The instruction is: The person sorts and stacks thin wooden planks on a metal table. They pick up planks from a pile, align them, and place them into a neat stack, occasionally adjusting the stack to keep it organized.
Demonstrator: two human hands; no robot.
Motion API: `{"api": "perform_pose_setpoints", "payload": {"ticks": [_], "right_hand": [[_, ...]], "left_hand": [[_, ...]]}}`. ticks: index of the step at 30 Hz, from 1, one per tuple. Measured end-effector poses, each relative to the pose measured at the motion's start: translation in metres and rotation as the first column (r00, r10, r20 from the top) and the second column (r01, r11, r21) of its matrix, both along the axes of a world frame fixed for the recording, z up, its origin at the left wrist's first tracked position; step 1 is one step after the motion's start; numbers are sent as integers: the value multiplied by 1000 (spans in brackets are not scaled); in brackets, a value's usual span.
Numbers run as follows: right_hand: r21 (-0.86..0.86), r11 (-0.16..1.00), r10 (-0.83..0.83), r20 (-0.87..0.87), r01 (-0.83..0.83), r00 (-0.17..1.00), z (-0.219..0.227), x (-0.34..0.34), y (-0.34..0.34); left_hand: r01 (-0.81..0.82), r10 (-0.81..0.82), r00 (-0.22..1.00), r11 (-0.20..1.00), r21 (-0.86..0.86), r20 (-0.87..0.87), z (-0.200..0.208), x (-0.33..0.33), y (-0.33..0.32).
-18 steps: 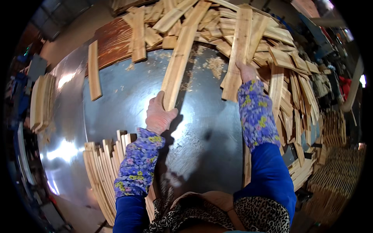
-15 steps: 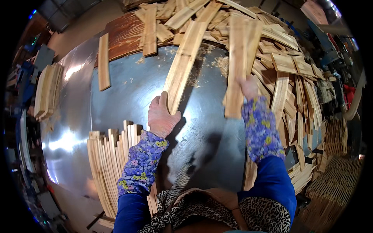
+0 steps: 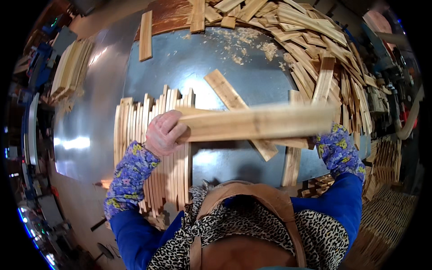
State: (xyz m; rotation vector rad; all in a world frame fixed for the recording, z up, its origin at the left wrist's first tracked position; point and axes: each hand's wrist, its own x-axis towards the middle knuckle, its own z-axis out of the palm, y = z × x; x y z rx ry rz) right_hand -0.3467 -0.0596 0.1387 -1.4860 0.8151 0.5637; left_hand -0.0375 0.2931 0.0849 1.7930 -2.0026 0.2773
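My left hand (image 3: 164,132) is closed around the left end of a wooden board (image 3: 252,122), which lies level across the view above the table. The board's right end is smeared by motion and hides my right hand; only the floral sleeve cuff (image 3: 335,146) shows there. Under the held board, the edge of another piece of wood (image 3: 292,142) peeks out near the right end. Beneath them a loose board (image 3: 222,86) lies slantwise on the metal table (image 3: 180,58). Just below and behind my left hand stands a row of narrow boards (image 3: 146,112) set on edge.
A large heap of loose boards (image 3: 310,40) covers the table's far right. Wood shavings (image 3: 243,45) are scattered near it. A single board (image 3: 145,36) lies at the far left, and a stack of boards (image 3: 69,69) stands on the left edge. One board (image 3: 291,166) lies at the near right.
My left hand has moved left and its board has swung from slanting away to lying crosswise. My right hand has moved right, behind the board. A slanted board now lies on the table.
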Motion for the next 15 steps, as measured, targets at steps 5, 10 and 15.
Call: {"api": "perform_pose_setpoints", "payload": {"ticks": [5,10,15], "right_hand": [[-220,717,697,219,-661,683,13,16,41],[15,704,677,288,-710,677,3,15,90],[-638,755,315,558,154,767,-28,74,-22]], "left_hand": [[116,-90,992,926,359,-89,28,-43,55],[-83,232,968,655,751,-95,51,-122,131],[-611,710,699,528,589,88,33,-82,218]]}}
